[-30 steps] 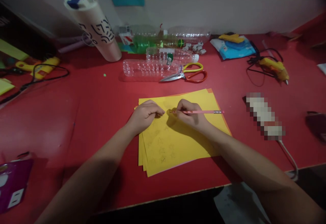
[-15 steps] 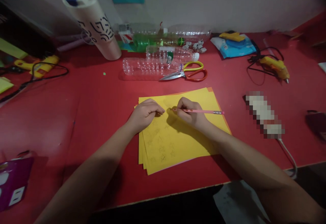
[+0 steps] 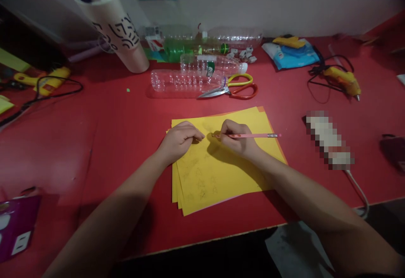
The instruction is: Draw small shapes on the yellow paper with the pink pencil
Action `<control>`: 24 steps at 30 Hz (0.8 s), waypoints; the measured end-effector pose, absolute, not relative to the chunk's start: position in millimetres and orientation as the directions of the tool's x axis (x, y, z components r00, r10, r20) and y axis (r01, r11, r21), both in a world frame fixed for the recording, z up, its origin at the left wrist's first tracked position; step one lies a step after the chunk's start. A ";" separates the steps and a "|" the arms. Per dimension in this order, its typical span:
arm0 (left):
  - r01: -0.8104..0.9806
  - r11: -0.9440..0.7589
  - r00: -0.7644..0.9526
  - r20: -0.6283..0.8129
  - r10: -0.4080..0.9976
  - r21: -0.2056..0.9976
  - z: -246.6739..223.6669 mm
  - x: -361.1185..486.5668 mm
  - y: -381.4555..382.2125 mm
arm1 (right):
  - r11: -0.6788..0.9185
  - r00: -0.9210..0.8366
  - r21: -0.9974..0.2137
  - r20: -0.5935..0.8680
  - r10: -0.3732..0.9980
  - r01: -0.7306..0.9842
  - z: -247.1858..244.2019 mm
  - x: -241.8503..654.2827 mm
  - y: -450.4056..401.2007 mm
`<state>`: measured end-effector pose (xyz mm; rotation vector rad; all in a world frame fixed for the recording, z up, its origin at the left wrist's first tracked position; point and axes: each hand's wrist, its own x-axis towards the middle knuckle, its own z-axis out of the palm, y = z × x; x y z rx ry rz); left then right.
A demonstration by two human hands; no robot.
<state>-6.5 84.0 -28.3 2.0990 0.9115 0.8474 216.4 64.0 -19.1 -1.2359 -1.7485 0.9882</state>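
Right fingers [image 3: 226, 128] pinched around pink pencil [image 3: 255, 135]

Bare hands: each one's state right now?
Left hand: open, loosely curled on stacked yellow paper sheets.
Right hand: closed, holding a slender pink pencil.

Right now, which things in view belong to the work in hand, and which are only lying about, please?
In use:
pencil, held in the right hand
yellow paper with small drawn shapes, under the left hand

Apparently just lying about, untouched:
scissors
plastic bottles
tall cup
glue gun on the right
blue packet
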 end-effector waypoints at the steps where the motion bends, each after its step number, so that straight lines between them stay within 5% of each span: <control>1: 0.345 -0.518 0.540 0.286 0.792 0.783 -28.3 -6.5 84.0 | 0.231 -0.241 -0.900 0.148 0.959 0.368 -18.6 216.5 63.9; 24: 0.344 -0.514 0.531 0.288 0.797 0.786 -27.3 -5.8 83.0 | 0.236 -0.282 -0.909 0.140 0.949 0.343 -13.7 218.6 64.2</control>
